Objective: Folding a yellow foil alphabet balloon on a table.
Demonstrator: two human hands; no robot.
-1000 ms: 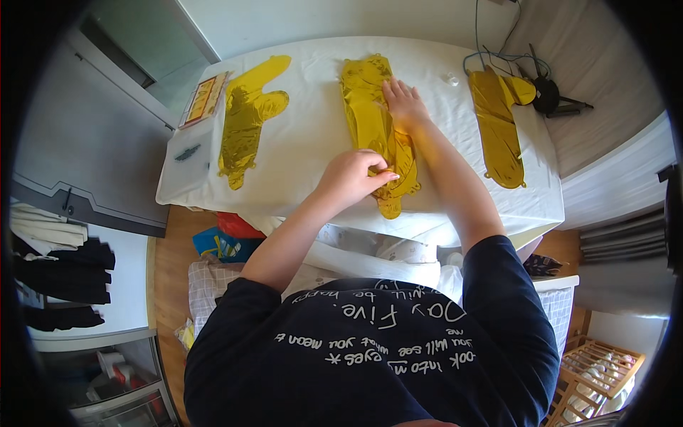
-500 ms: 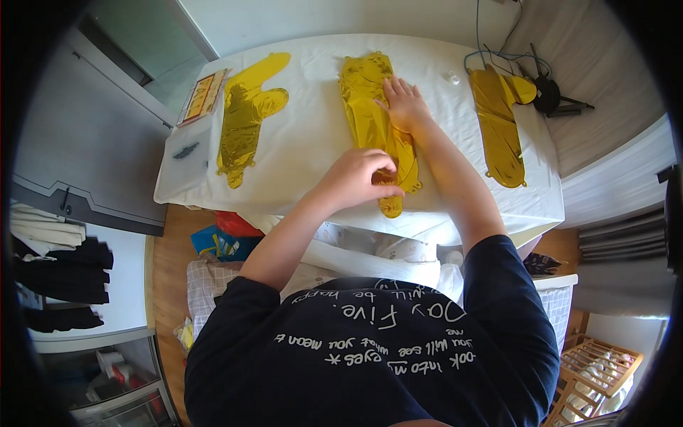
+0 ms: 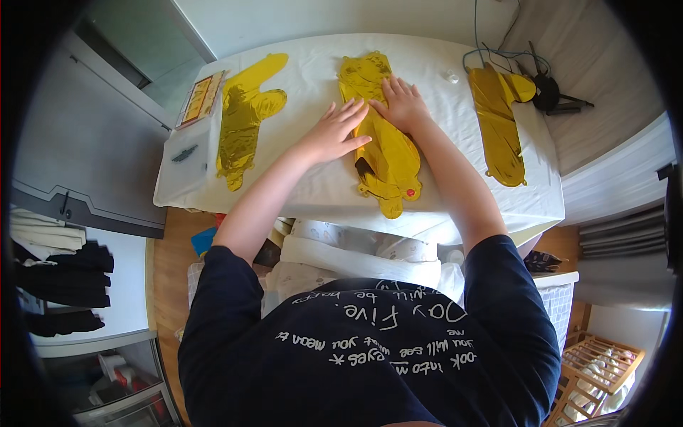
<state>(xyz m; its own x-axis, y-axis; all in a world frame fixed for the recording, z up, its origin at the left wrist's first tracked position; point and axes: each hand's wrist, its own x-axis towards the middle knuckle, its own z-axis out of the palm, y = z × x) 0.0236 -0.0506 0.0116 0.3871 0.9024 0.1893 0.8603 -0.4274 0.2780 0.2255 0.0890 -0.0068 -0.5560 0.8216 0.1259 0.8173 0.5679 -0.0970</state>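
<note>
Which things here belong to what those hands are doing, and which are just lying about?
In use:
- middle gold foil piece, between both hands
- left hand, at its left edge
- right hand, at its right edge

Lying about:
- left foil piece, untouched, possibly related
- right foil piece, likewise
- black device with antennas

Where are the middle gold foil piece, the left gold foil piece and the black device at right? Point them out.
Middle gold foil piece [image 3: 393, 147]: head view, on its broad central part.
Left gold foil piece [image 3: 240, 127]: head view, on its long body.
Black device [image 3: 546, 95]: head view, on its dark body.
</note>
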